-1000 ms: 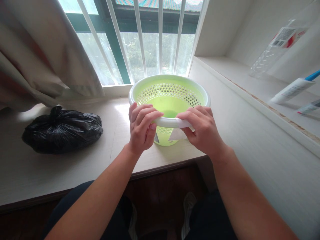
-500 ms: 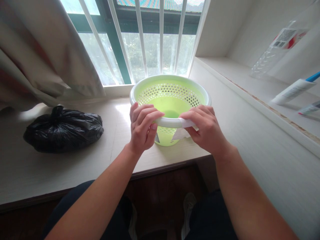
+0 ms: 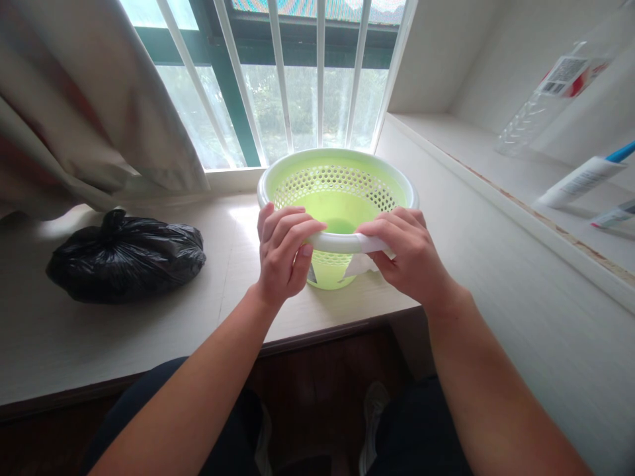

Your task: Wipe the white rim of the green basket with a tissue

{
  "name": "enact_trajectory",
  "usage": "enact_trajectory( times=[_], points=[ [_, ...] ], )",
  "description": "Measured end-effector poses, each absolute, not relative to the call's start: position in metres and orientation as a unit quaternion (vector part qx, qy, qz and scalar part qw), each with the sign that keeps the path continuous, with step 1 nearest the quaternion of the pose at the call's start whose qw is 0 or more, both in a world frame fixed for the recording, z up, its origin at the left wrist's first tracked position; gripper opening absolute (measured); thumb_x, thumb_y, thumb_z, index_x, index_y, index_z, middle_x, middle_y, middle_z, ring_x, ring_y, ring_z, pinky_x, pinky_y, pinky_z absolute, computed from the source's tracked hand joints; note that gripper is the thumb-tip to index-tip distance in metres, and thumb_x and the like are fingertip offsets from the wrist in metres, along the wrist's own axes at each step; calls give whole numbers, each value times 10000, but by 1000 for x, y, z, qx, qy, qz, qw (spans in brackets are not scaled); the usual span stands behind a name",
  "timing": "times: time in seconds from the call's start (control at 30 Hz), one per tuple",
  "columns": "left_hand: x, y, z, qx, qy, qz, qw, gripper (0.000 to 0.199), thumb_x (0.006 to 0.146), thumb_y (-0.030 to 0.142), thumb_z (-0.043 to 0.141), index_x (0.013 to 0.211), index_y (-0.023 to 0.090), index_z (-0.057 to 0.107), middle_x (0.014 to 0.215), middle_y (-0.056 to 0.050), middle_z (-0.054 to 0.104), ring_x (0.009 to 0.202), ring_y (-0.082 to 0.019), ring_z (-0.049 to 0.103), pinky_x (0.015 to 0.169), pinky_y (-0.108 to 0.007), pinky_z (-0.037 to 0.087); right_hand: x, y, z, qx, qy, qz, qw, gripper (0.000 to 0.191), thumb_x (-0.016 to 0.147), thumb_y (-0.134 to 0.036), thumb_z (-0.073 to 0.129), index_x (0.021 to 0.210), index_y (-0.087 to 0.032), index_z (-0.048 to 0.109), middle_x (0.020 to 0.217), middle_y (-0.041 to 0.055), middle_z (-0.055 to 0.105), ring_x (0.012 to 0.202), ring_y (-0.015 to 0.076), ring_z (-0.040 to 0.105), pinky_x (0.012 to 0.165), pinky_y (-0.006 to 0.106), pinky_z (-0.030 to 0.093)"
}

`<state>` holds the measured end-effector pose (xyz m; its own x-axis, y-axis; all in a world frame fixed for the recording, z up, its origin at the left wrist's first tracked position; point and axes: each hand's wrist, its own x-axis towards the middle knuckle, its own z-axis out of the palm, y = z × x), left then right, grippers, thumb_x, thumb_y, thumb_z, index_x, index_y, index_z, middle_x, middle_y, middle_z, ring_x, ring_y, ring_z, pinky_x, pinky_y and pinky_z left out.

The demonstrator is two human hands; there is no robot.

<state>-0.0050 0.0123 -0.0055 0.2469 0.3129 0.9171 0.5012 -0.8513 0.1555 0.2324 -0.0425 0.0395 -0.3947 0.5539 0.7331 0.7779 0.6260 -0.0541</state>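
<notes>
A light green plastic basket (image 3: 327, 268) with a pale rim and a band of round holes stands upright on the wooden sill (image 3: 238, 284). My left hand (image 3: 285, 248) grips the near left part of its rim, fingers over the top and thumb below. On the near right of the same rim, my right hand (image 3: 407, 254) is closed the same way. A whitish label or scrap (image 3: 360, 264) shows on the basket's outer side beside my right thumb. No contents show in the visible part of the basket's inside.
A knotted black plastic bag (image 3: 129, 258) lies on the sill to the left, near a curtain (image 3: 89, 99). Behind stands a barred window (image 3: 297, 99). The right-hand shelf (image 3: 446, 132) holds a clear bottle (image 3: 540, 99) and a white tube (image 3: 580, 182).
</notes>
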Motion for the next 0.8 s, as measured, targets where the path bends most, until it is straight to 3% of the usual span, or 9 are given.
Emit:
enact_trajectory(
  times=[0.8],
  points=[
    [0,11,-5,-774,-266,-569,82,295,1037,291,387,1190,282,639,1130,-9,702,1274,-179,594,1318,-464,289,225,-43,37,-412,-808,-151,394,294,832,-33,630,1041,-240,635,898,-19,693,890,194,560,905,365,402]
  ],
)
